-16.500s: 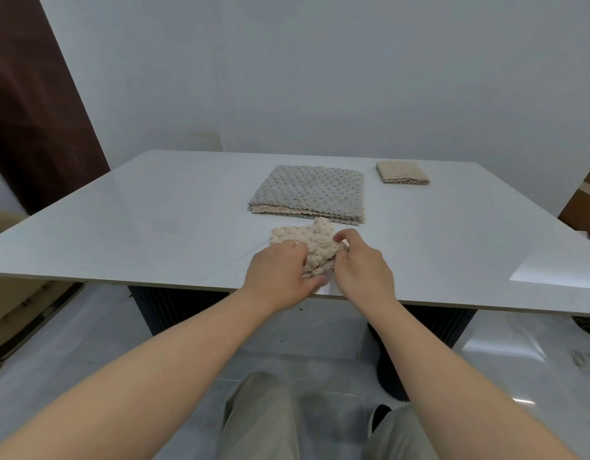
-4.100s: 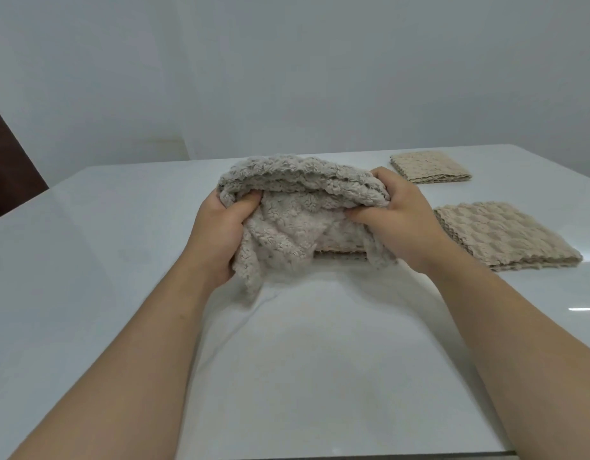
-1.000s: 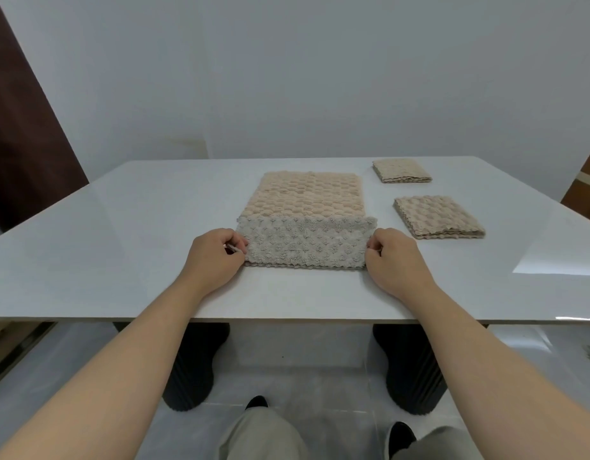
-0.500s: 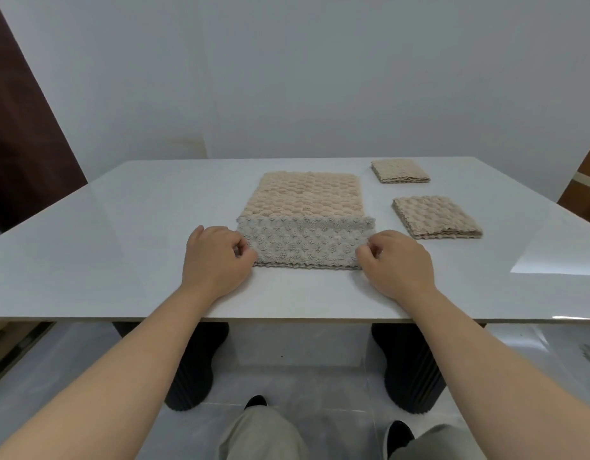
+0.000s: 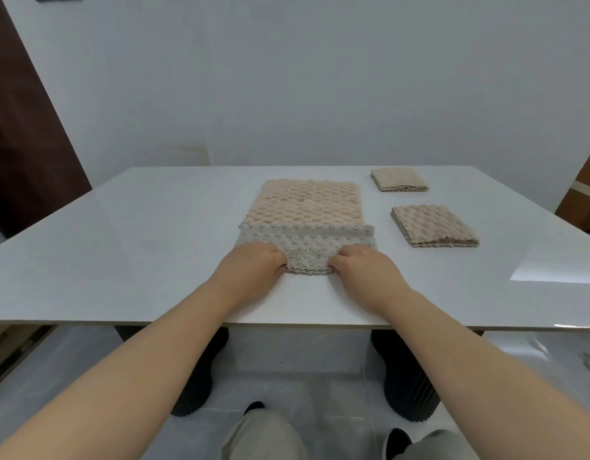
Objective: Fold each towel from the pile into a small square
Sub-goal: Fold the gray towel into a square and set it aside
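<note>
Your left hand (image 5: 254, 270) and right hand (image 5: 363, 273) each pinch the towel (image 5: 307, 224)'s grey folded near edge. It lies flat on the bench (image 5: 121, 254).

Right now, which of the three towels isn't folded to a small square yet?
The big towel under both hands: mostly spread flat, near edge turned over. The two right-side towels are finished squares.

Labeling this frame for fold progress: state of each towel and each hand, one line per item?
big towel: spread flat on the table, near edge folded up in a grey band, fold unfinished
near folded towel: folded into a small square, lying flat, untouched
far folded towel: folded into a small square, lying flat, untouched
left hand: grip closed on the big towel's near edge
right hand: grip closed on the same edge
</note>
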`<state>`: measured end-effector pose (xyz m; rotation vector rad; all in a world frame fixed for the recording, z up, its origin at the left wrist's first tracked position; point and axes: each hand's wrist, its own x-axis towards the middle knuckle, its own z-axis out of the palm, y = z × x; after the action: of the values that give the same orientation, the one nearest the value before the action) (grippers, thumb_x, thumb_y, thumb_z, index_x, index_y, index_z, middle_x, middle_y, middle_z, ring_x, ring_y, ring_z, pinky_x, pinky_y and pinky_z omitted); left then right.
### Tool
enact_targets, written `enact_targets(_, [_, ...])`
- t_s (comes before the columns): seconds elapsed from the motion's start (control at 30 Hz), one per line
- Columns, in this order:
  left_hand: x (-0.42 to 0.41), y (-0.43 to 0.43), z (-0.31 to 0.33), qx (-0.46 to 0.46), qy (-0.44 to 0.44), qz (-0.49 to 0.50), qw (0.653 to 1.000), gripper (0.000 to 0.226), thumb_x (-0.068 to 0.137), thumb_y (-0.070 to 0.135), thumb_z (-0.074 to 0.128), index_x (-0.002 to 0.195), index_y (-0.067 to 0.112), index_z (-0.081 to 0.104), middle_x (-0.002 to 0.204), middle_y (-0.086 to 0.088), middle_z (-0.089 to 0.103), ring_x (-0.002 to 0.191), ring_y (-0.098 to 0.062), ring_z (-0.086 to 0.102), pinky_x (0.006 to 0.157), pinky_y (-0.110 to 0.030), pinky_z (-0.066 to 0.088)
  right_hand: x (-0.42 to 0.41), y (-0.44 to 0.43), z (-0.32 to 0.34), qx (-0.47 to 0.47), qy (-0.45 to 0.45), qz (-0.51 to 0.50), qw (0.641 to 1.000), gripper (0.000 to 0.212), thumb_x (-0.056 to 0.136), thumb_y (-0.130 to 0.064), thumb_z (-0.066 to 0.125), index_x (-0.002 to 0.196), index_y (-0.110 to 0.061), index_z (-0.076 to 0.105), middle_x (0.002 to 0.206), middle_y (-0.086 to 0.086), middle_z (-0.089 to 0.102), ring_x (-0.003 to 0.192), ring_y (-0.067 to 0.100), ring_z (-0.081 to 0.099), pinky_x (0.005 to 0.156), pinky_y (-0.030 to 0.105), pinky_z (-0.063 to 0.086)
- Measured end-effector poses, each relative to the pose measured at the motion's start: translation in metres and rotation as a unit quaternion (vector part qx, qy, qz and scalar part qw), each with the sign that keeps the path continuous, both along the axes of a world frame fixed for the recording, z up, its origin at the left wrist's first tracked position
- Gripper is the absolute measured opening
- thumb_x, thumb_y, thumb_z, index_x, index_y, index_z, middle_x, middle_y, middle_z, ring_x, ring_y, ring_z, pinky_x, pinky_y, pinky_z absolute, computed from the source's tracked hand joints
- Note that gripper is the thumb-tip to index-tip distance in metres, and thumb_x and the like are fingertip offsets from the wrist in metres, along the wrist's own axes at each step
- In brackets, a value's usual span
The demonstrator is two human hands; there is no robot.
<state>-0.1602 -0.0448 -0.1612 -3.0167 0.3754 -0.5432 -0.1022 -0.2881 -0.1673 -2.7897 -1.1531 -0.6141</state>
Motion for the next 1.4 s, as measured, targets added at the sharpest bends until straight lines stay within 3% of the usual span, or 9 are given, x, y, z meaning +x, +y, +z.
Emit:
enact_targets(0.1, [-0.003,-0.003,-0.005,0.054,-0.021,0.016,0.998,0.010,0.095,0.015,0.058,0.093,0.016,0.068,0.088,0.000,0.065,0.082,-0.025,0.064,0.057,-0.037,0.051,-0.004,-0.001,0.001,0.001,0.000,-0.009,1.000,0.022,0.100,-0.013,0.049,0.111,-0.020,0.067,0.106,0.001,0.064,0.103,0.026,0.059,0.074,0.034,0.044])
enact_targets(0.2, [-0.011,-0.008,0.002,0.058,-0.015,0.013,0.998,0.012,0.097,0.014,0.052,0.095,0.015,0.064,0.090,-0.001,0.062,0.083,-0.024,0.061,0.057,-0.035,0.047,-0.012,-0.005,0.004,0.003,0.013,-0.005,1.000,0.022,0.102,-0.015,0.049,0.115,-0.021,0.064,0.109,-0.001,0.064,0.105,0.024,0.058,0.073,0.032,0.041])
enact_targets(0.43, [-0.062,-0.027,0.011,0.055,0.000,-0.034,0.998,0.029,0.092,0.028,0.039,0.083,0.016,0.063,0.081,0.001,0.061,0.075,-0.024,0.061,0.061,-0.039,0.053,-0.051,-0.024,0.018,-0.009,0.097,0.026,0.995,0.025,0.095,-0.021,0.050,0.112,-0.027,0.067,0.109,-0.007,0.064,0.107,0.018,0.057,0.082,0.037,0.053])
enact_targets(0.63, [-0.058,-0.047,0.038,-0.013,0.032,0.048,0.998,0.040,0.103,0.052,0.032,0.087,0.024,0.055,0.090,0.004,0.059,0.088,-0.021,0.059,0.071,-0.035,0.046,-0.059,-0.004,0.038,0.026,0.080,-0.005,0.996,0.032,0.087,-0.043,0.043,0.091,-0.028,0.071,0.090,-0.007,0.066,0.092,0.018,0.060,0.075,0.035,0.052])
enact_targets(0.73, [-0.030,-0.052,0.033,-0.061,0.006,0.081,0.995,0.032,0.105,0.033,0.036,0.114,0.016,0.062,0.115,-0.001,0.061,0.109,-0.024,0.057,0.086,-0.040,0.048,-0.041,0.024,0.036,0.109,0.090,-0.027,0.990,0.034,0.098,-0.030,0.043,0.113,-0.016,0.069,0.113,0.003,0.066,0.112,0.025,0.056,0.091,0.040,0.048])
enact_targets(0.83, [-0.010,-0.055,0.014,-0.122,0.040,0.081,0.988,0.035,0.105,0.025,0.035,0.128,0.013,0.057,0.132,-0.005,0.057,0.126,-0.028,0.051,0.102,-0.042,0.043,-0.027,0.050,0.021,0.089,0.168,-0.039,0.981,0.037,0.103,-0.023,0.036,0.130,-0.008,0.056,0.137,0.009,0.056,0.135,0.031,0.043,0.105,0.044,0.040])
enact_targets(0.97, [-0.004,-0.053,-0.009,-0.122,0.145,0.105,0.976,0.053,0.109,0.035,0.019,0.159,0.018,0.027,0.166,-0.001,0.026,0.154,-0.024,0.018,0.125,-0.041,0.015,-0.023,0.056,-0.002,0.007,0.222,-0.061,0.973,0.055,0.107,-0.029,0.021,0.158,-0.011,0.025,0.165,0.006,0.026,0.154,0.026,0.017,0.125,0.043,0.015])
enact_targets(1.17, [-0.007,-0.030,-0.008,-0.108,0.187,0.136,0.967,0.058,0.108,0.047,0.012,0.162,0.027,0.008,0.170,0.006,0.006,0.157,-0.020,0.002,0.127,-0.040,0.001,-0.015,0.038,-0.004,0.001,0.242,-0.116,0.963,0.066,0.106,-0.047,0.011,0.162,-0.013,0.009,0.170,0.004,0.007,0.156,0.021,0.004,0.126,0.041,0.002])
enact_targets(1.4, [-0.015,0.007,-0.013,-0.119,0.197,0.186,0.955,0.062,0.107,0.051,0.009,0.163,0.026,0.002,0.170,0.003,-0.002,0.157,-0.021,-0.005,0.127,-0.044,0.001,-0.003,0.002,-0.006,0.017,0.262,-0.184,0.947,0.068,0.104,-0.048,0.007,0.162,-0.012,0.005,0.170,0.004,0.002,0.157,0.022,0.000,0.126,0.042,0.003])
